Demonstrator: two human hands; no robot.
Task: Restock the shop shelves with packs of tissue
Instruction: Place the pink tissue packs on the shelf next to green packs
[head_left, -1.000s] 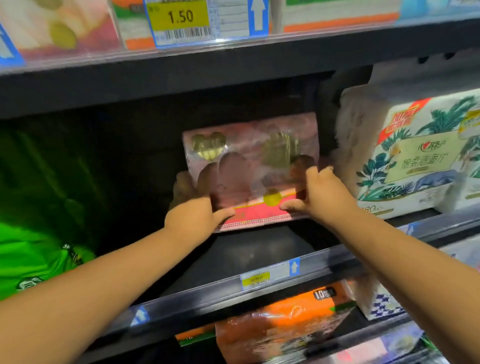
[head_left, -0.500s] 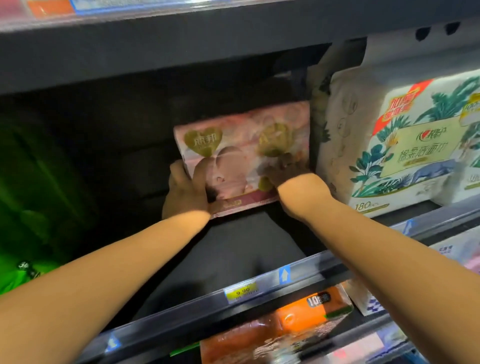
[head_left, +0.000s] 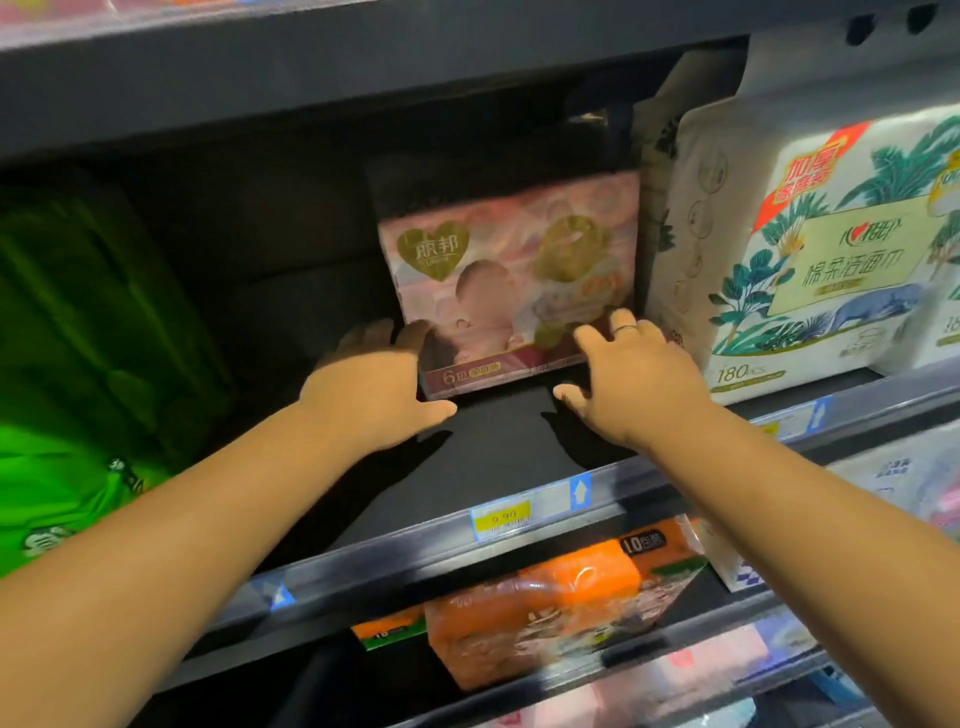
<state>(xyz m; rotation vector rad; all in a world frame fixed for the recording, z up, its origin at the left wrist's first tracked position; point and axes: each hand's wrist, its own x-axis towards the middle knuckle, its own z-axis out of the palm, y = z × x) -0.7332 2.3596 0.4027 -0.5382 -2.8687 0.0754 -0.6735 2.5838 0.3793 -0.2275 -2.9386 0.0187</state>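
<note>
Centrally in the head view, the pink tissue pack (head_left: 509, 270) stands upright deep on the dark shelf (head_left: 493, 452), just beside the white palm-print pack (head_left: 831, 260) at right. The left hand (head_left: 374, 395) and right hand (head_left: 634, 384) lie spread, fingertips at its lower corners, gripping nothing. It looks light, soft and slick in its film wrap; best taken by both side edges

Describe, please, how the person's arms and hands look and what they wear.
Both forearms are bare, with no sleeves, gloves or watch in view. The right hand wears a thin silvery ring on one finger; the left hand shows no jewellery.
</note>
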